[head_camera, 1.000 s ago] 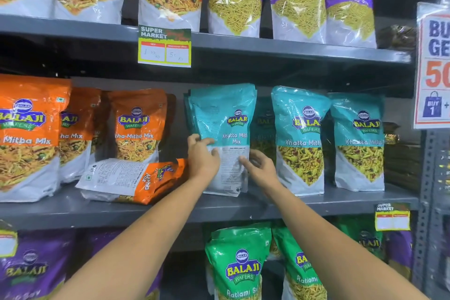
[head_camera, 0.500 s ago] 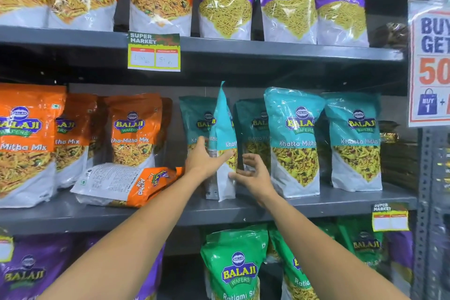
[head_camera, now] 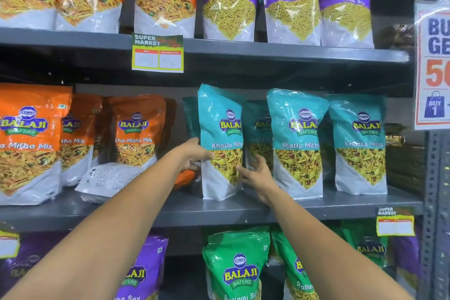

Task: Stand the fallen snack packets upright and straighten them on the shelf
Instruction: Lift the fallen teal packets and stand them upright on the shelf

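teal packet (head_camera: 220,143) turned frontward between hands

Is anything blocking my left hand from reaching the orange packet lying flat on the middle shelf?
Nothing visible does. The fallen orange packet lies just left of and below the left hand, which rests on the teal packet.

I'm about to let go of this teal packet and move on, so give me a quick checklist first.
1. Teal Khatta Mitha packet upright on the middle shelf: ok.
2. Its front faces out: ok, turned a little to the right.
3. In line with the neighbouring teal packet: not ok, it stands further forward.
4. Left hand and right hand steady its sides: ok.
5. Orange packet lying flat, back side up: not ok, do it next.
6. Teal packets behind are straight: cannot tell.
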Tool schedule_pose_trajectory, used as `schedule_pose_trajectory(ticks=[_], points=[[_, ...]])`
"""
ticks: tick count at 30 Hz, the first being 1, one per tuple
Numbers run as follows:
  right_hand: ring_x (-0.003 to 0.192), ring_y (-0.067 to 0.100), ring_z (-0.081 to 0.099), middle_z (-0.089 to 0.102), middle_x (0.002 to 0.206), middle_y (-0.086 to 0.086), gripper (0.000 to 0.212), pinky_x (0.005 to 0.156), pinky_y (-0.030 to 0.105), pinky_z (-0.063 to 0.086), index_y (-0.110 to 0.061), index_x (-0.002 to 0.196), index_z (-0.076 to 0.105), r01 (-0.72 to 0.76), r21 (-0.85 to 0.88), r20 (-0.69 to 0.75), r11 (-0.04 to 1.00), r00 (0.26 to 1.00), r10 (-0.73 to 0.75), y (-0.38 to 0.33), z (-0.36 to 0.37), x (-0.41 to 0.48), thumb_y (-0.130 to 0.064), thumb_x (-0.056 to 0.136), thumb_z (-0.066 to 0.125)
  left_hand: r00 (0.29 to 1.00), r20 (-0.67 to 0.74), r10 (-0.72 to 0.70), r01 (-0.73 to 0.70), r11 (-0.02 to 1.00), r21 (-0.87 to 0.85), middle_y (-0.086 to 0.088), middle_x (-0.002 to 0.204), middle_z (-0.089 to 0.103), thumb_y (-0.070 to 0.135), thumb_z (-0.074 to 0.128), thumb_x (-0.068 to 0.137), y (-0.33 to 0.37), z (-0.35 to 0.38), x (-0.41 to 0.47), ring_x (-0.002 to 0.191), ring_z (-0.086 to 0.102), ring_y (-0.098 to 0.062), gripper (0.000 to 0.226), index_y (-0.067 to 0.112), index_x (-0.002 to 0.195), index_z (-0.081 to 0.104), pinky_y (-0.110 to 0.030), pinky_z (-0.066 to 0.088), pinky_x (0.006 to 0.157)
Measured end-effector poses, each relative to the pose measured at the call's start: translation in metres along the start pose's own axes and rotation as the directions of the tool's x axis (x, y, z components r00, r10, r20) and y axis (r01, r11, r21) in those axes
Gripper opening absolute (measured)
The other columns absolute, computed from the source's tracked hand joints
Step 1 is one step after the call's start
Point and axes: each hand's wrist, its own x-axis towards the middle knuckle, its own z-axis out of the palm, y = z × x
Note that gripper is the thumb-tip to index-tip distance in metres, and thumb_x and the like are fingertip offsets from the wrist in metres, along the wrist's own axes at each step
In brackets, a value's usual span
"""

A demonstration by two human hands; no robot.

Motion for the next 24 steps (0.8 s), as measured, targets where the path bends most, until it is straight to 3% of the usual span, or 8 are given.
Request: schedule_pose_trajectory(ticks=[2, 5, 7, 9, 14, 19, 21, 24], points=[[0.102, 0.02, 0.056, 0.046, 0.125, 0.007, 0.076, 0.076, 0.032, 0.052, -0.011, 0.144, 0.023, -0.026, -0.061, 0.042, 0.998, 0.999, 0.029, 0.001, -0.001, 0.003, -0.007, 0.084, 0.068, 1.0, 0.008, -0.005, 0.005, 0.999, -0.035, -0.008, 0.124, 0.06, 0.001, 0.06, 0.087, -0.002, -0.002, 0.003, 0.114, 0.055, -0.025, 0.041, 0.013, 0.124, 0.049, -0.048, 0.043, 0.1], [0.106, 0.025, 0.06, 0.058, 0.109, 0.002, 0.068, 0.092, 0.04, 0.053, -0.002, 0.135, 0.043, -0.028, -0.102, 0.033, 0.994, 0.999, 0.031, 0.001, -0.005, 0.006, -0.007, 0.076, 0.076, 0.998, 0.059, 0.024, -0.018, 0.995, -0.094, -0.004, 0.112, 0.063, -0.006, 0.051, 0.088, -0.002, -0.003, 0.004, 0.104, 0.054, -0.018, 0.035, 0.015, 0.115, 0.057, -0.038, 0.047, 0.089], [0.099, 0.02, 0.063, 0.062, 0.101, 0.002, 0.058, 0.084, 0.033, 0.056, -0.007, 0.12, 0.055, -0.02, -0.109, 0.024, 0.994, 0.999, 0.023, 0.002, -0.01, 0.006, -0.012, 0.07, 0.082, 0.99, 0.134, 0.032, -0.013, 0.99, -0.143, 0.002, 0.111, 0.065, -0.001, 0.062, 0.083, -0.003, -0.005, 0.001, 0.103, 0.057, -0.015, 0.031, 0.02, 0.107, 0.061, -0.035, 0.047, 0.084], [0.102, 0.018, 0.058, 0.055, 0.114, 0.004, 0.056, 0.083, 0.03, 0.053, -0.013, 0.114, 0.054, -0.013, -0.158, 0.031, 0.987, 0.999, 0.018, 0.001, -0.013, 0.006, -0.017, 0.067, 0.084, 0.982, 0.184, 0.035, -0.006, 0.988, -0.152, 0.004, 0.111, 0.066, 0.007, 0.071, 0.078, -0.006, -0.006, 0.0, 0.107, 0.057, -0.015, 0.032, 0.023, 0.104, 0.063, -0.037, 0.045, 0.09], [0.089, 0.001, 0.056, 0.052, 0.111, 0.0, 0.079, 0.061, 0.013, 0.051, -0.017, 0.132, 0.036, 0.009, -0.182, 0.117, 0.983, 0.993, 0.013, -0.001, -0.014, 0.007, -0.012, 0.069, 0.083, 0.992, 0.045, 0.114, -0.103, 0.975, -0.197, -0.004, 0.109, 0.068, 0.004, 0.073, 0.077, -0.018, -0.004, 0.008, 0.095, 0.064, -0.02, 0.027, 0.017, 0.095, 0.058, -0.042, 0.049, 0.091], [0.092, 0.01, 0.061, 0.063, 0.111, 0.007, 0.064, 0.075, 0.022, 0.055, -0.014, 0.117, 0.055, 0.079, -0.353, 0.098, 0.932, 0.994, -0.047, -0.003, -0.022, 0.014, -0.026, 0.062, 0.087, 0.989, 0.087, 0.116, -0.094, 0.97, -0.223, -0.008, 0.111, 0.066, 0.002, 0.068, 0.081, -0.023, -0.012, 0.012, 0.098, 0.063, -0.022, 0.032, 0.012, 0.108, 0.052, -0.039, 0.051, 0.085], [0.105, 0.023, 0.06, 0.062, 0.115, 0.01, 0.069, 0.09, 0.039, 0.054, -0.013, 0.118, 0.056, 0.047, -0.318, 0.078, 0.947, 0.997, -0.023, 0.001, -0.023, 0.016, -0.028, 0.06, 0.088, 0.988, 0.098, 0.121, -0.098, 0.972, -0.212, -0.008, 0.116, 0.064, 0.004, 0.067, 0.082, -0.024, -0.011, 0.013, 0.103, 0.062, -0.023, 0.036, 0.011, 0.112, 0.05, -0.037, 0.05, 0.082], [0.11, 0.028, 0.057, 0.058, 0.12, 0.012, 0.068, 0.09, 0.042, 0.054, -0.015, 0.118, 0.055, 0.03, -0.274, 0.066, 0.961, 0.998, -0.013, 0.005, -0.022, 0.016, -0.028, 0.06, 0.088, 0.983, 0.102, 0.152, -0.124, 0.963, -0.238, -0.005, 0.111, 0.065, 0.005, 0.066, 0.083, -0.025, -0.008, 0.012, 0.091, 0.066, -0.014, 0.029, 0.015, 0.106, 0.052, -0.027, 0.055, 0.069]])
